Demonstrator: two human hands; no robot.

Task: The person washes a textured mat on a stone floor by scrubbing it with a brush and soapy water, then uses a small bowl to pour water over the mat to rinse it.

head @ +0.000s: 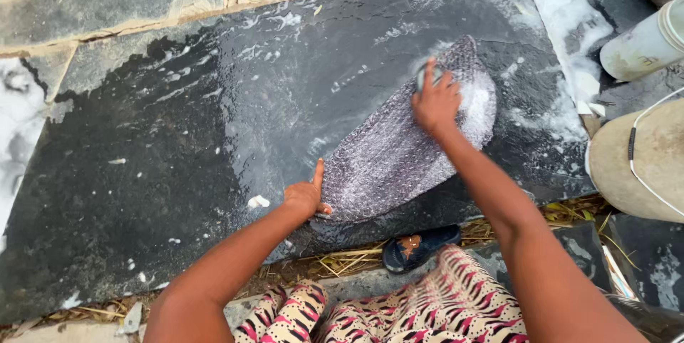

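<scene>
Wet dark stone slab [178,165] fills most of the frame, streaked with suds. A grey patterned cloth [399,151] is spread flat on it, right of centre, soapy foam thickest at its upper right end.

Left hand [306,197]: pressed flat on the cloth's lower left corner, fingers stretched out, nothing gripped; the cloth is pinned against the slab.

Right hand [436,101]: closed round a small scrubbing brush [422,74], only partly seen between the fingers, held down on the cloth's upper end.

A white bucket [645,44] is seen lying at upper right, a tan basin [634,165] below it at the right edge. A dark sandal [420,247] rests on straw at lower centre, just beneath the slab's edge. Patterned clothing [427,311] shows at the bottom.
</scene>
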